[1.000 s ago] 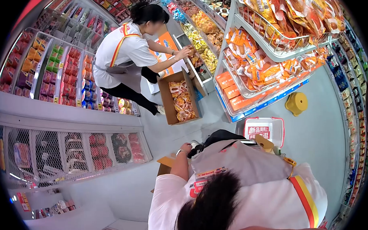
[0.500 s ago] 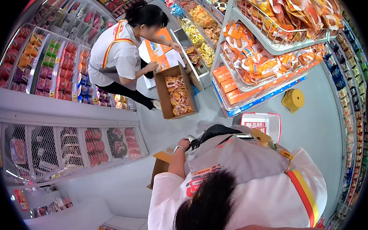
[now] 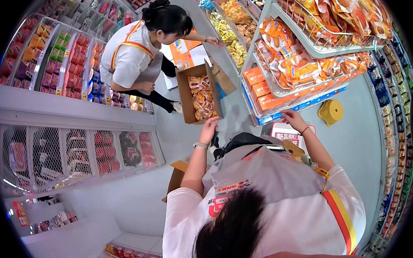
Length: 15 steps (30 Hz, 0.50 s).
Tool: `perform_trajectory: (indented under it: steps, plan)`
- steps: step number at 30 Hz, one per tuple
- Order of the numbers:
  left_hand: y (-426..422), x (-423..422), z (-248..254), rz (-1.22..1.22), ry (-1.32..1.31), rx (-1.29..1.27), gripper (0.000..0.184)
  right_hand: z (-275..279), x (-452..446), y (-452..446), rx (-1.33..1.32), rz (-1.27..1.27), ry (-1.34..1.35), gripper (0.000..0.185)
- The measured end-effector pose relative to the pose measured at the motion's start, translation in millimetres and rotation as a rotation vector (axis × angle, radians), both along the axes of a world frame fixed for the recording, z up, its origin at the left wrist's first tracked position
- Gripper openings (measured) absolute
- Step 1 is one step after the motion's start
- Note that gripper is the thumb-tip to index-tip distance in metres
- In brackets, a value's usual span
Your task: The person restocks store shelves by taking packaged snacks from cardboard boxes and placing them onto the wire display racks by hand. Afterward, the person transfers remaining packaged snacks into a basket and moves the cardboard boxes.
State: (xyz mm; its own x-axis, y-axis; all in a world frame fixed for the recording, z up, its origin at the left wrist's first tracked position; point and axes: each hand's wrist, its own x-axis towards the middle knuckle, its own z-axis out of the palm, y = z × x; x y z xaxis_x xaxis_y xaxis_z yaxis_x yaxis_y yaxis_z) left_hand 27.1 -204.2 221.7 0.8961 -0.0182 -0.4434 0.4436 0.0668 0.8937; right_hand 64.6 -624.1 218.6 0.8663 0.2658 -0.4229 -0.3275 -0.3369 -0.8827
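My left hand [image 3: 209,130] reaches forward beside the near edge of an open cardboard box [image 3: 186,107], fingers stretched and nothing seen in them. Whether they touch the box is unclear. Packs of sausage-like snacks [image 3: 202,98] fill the box in orange and clear wrappers. My right hand [image 3: 294,120] is raised, fingers apart, close to the lower front corner of the display rack [image 3: 279,120]. Below that hand stands a white basket with a red rim [image 3: 311,131], partly hidden by my arm and body.
A co-worker [image 3: 131,56] bends over behind the box, one arm stretched to the snack bins [image 3: 234,50]. A yellow stool [image 3: 330,112] is on the floor at right. Another cardboard box [image 3: 175,180] lies by my left arm. Freezer cases [image 3: 80,151] line the left.
My left hand has moved forward toward the box, and my right hand has come into view. The co-worker's arm reaches farther out, and the pulled-out bin near it no longer sticks out.
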Motion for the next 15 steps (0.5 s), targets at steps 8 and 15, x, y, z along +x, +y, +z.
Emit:
perform_trajectory:
  steps: [8, 15]
  plan:
    - [-99.7, 11.2, 225.6, -0.661, -0.698, -0.023, 0.036, 62.9, 17.2, 126.4, 1.543, 0.287, 0.702, 0.061]
    - [-81.3, 2.0, 194.3, -0.546, -0.773, 0.426, 0.037, 122.1, 0.8, 96.1, 1.354, -0.105, 0.477, 0.033]
